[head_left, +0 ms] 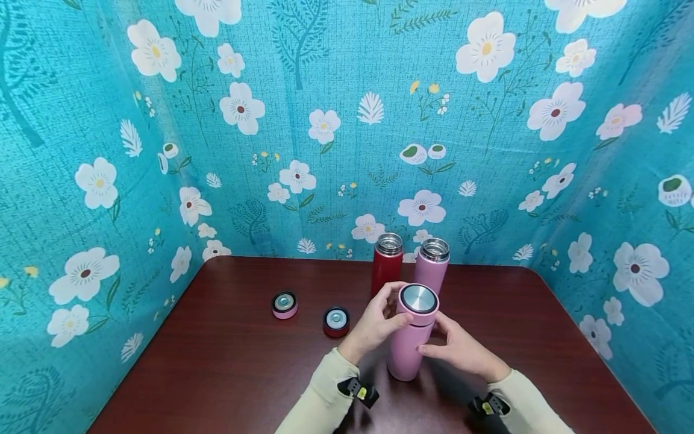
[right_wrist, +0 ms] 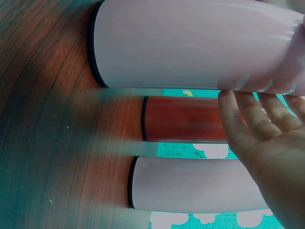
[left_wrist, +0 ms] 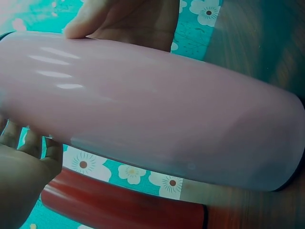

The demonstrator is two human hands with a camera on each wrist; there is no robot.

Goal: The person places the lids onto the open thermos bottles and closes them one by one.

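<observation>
A pink thermos bottle (head_left: 406, 352) stands upright on the table near its front, its lid (head_left: 418, 301) with a silver disc on top. My left hand (head_left: 373, 325) grips around that lid from the left, thumb in front. From the right, my right hand (head_left: 466, 351) holds the bottle's body, thumb toward the front. In the left wrist view the pink body (left_wrist: 157, 109) lies between the two hands. The right wrist view has the fingertips of my right hand (right_wrist: 267, 129) against the bottle's side (right_wrist: 190, 43).
Behind stand a red bottle (head_left: 386, 268) and a second pink bottle (head_left: 432, 265), both lidless with steel mouths showing. To the left, a pink lid (head_left: 284, 306) and a red lid (head_left: 336, 323) lie inner side up on the brown table (head_left: 233, 361). Flowered blue cloth (head_left: 325, 163) surrounds the table.
</observation>
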